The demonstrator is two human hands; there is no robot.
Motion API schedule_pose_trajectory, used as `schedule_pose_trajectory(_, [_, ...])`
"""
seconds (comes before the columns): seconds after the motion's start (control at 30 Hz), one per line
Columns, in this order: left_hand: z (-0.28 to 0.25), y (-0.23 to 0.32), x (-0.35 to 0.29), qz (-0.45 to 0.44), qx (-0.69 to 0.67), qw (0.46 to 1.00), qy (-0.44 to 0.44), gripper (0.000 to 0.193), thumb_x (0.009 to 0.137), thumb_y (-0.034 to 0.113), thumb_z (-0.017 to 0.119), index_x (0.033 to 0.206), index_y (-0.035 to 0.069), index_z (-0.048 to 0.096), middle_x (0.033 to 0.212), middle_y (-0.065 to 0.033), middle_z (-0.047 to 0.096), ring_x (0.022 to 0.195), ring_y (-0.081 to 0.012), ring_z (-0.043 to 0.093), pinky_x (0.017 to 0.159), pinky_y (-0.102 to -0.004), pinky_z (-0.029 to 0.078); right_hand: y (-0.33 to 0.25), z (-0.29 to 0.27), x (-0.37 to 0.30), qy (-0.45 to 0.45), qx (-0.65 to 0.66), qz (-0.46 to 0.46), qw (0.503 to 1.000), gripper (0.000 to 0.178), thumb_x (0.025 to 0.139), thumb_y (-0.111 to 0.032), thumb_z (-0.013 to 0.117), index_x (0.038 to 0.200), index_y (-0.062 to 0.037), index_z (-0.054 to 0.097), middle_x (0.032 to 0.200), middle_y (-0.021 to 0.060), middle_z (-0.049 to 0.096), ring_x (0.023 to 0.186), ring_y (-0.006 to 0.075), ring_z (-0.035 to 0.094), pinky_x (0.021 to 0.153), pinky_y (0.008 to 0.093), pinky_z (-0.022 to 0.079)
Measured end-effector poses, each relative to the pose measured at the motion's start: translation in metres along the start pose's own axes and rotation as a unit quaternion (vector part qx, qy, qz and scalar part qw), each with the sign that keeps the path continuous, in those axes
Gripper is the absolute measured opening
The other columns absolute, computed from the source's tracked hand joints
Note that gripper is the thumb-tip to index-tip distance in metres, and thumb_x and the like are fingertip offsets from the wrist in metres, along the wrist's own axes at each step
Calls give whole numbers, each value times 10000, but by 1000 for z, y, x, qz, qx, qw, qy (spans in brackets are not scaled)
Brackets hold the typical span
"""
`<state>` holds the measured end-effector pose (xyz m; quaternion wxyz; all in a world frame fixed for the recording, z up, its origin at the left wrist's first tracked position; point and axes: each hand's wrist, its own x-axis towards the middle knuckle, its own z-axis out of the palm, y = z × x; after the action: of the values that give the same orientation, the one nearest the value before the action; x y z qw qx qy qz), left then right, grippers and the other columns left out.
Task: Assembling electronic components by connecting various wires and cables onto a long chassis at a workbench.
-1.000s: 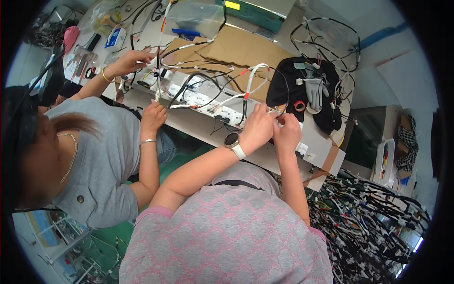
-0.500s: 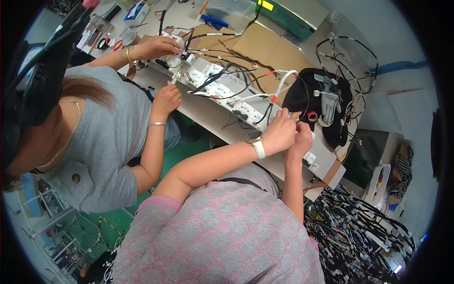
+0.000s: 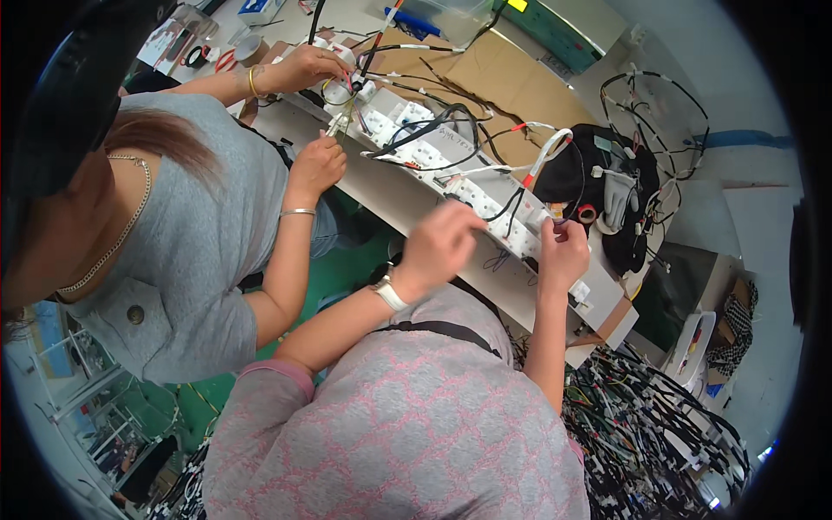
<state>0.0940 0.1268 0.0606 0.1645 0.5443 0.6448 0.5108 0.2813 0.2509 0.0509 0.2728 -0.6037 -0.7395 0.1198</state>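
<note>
Cable: beyond right hand; likely light, springy; grip near red band
Right hand: fingertips pinched together, contents unclear
Left hand: blurred, cannot tell

A pale tabletop carries a flat brown cardboard sheet, and along the near side of the cardboard sheet lies a long grey board set with white fixtures, cables draped over it. To the right of the cardboard sheet lies a bunched black cloth, while beyond the sheet stand a clear plastic bin and a green-fronted box; well to the sheet's left are a black tape roll and a blue-and-white box.
</note>
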Motion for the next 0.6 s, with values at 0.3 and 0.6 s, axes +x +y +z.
schedule_pose_trajectory(0.3, [-40,-81,3,-197,62,966,155,308,844,33,581,1137,7,492,1060,-116,605,713,-214,602,671,-325,507,1,0,0,8,2,-27,1000,218,811,-192,732,720,-51,593,695,33,593,576,178,570,560,339,459])
schedule_pose_trajectory(0.6, [-39,-93,-6,-144,390,909,37,448,828,108,611,1256,51,492,900,-113,560,834,-303,621,625,-416,550,0,-4,2,-10,4,-3,1000,201,808,-197,751,766,-26,653,698,62,644,600,180,603,598,332,484])
